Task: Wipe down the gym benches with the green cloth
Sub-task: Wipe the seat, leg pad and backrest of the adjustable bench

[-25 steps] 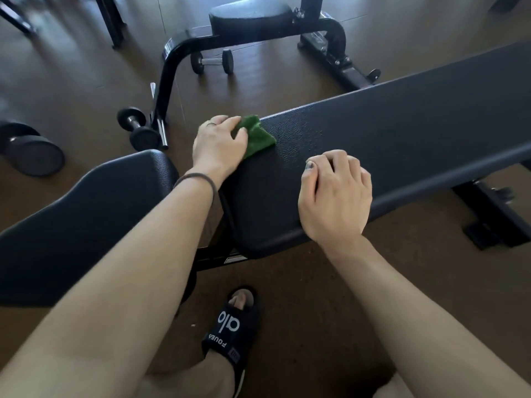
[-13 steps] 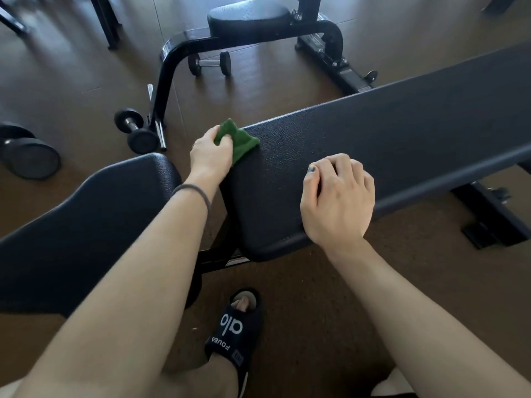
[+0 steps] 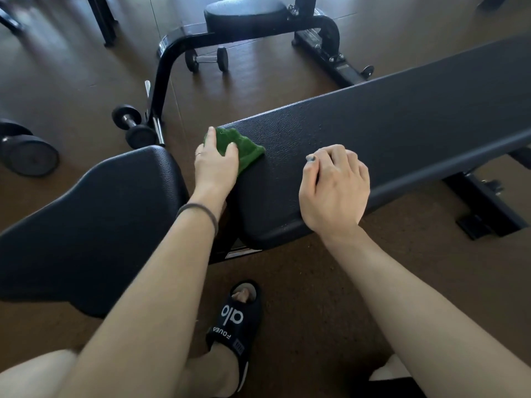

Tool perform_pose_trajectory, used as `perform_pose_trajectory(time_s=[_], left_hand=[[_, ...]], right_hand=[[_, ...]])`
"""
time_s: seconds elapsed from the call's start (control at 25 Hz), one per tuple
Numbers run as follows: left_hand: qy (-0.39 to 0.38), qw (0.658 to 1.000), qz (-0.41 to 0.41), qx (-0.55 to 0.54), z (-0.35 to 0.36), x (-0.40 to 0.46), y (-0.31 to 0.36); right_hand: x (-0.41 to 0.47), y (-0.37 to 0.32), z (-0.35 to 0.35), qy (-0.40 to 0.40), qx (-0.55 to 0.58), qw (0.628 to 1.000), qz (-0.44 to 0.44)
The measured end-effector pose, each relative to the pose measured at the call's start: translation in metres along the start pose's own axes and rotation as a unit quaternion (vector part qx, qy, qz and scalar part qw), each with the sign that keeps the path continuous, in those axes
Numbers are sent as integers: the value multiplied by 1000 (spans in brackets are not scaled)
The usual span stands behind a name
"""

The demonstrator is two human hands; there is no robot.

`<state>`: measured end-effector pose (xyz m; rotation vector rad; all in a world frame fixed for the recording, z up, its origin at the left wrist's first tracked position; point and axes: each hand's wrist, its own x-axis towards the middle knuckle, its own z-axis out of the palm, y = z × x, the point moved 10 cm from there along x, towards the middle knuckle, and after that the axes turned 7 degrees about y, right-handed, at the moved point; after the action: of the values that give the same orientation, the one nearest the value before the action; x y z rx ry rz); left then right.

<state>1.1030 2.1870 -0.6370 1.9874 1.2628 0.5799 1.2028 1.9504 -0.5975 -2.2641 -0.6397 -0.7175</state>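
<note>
A long black padded bench runs from the centre to the upper right. The green cloth lies bunched at the bench's left end, near its far corner. My left hand grips the cloth and presses it on the pad, thumb and a finger curled over it. On the near edge of the same pad rests my right hand, fingers curled under, holding nothing. A second black pad, the seat section, sits lower left, separated from the long pad by a gap.
Another bench with a black frame and round pad stands behind. Dumbbells lie on the brown floor: a small one, one by the frame, a large one at left. My foot in a black slide stands below.
My left hand slid the green cloth toward me and left along the bench's end, then back right onto the pad. My right hand stayed put.
</note>
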Motion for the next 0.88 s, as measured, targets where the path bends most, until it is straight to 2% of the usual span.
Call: perform_pose_trajectory(time_s=[0.08,0.2,0.32,0.44,0.52,0.64,0.68,0.8,0.88], left_hand=[[-21,999,9,33,3,-21,4],[-15,981,158,107,5,-118,17],[16,928,294,228,7,-164,32],[-32,878,390,275,38,-126,67],[-86,859,405,301,65,-98,87],[-103,837,430,323,75,-116,94],[-103,825,453,323,68,-134,91],[-127,754,536,357,56,-176,73],[-163,747,551,335,65,-161,83]], right_hand=[[-1,0,1,-4,-2,1000,1],[6,2,1,-11,23,1000,-2],[31,27,-7,-3,8,1000,-6],[45,72,-9,18,-22,996,79],[45,78,-1,14,-32,995,97],[44,75,-4,18,-11,996,83],[44,77,-5,19,-8,996,84],[41,77,-6,24,-8,996,87],[40,73,-5,30,-14,996,84]])
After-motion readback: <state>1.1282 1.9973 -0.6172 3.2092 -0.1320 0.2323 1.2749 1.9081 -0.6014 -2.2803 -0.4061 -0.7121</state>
